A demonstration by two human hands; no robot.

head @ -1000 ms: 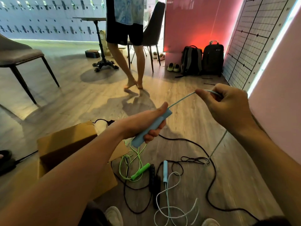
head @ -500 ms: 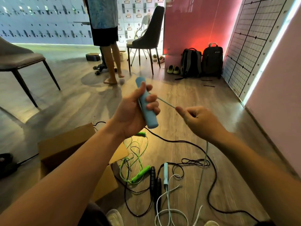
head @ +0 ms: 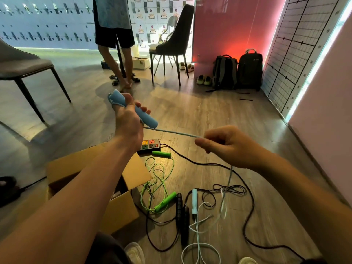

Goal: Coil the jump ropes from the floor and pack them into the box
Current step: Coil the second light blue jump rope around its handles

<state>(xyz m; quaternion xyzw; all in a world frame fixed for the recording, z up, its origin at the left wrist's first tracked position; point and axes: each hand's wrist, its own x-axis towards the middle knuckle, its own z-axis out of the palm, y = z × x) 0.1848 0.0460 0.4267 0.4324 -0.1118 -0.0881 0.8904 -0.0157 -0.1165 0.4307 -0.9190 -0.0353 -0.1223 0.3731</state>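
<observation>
Wood floor (head: 190, 111), ropes (head: 165, 201) strewn. Blue handle (head: 147, 118) fisted in left hand (head: 127, 121), held up; its cord (head: 171, 132) pinched taut by right hand (head: 226, 147). Mid-coil on 1st rope; next: loop cord round handle. Box (head: 122, 208) open, lower left.

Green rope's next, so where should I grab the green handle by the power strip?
Probably its middle, from above on the near side: the green handle lies flat and crosswise, the power strip crowds its far side, the cord leaves its right end.
</observation>
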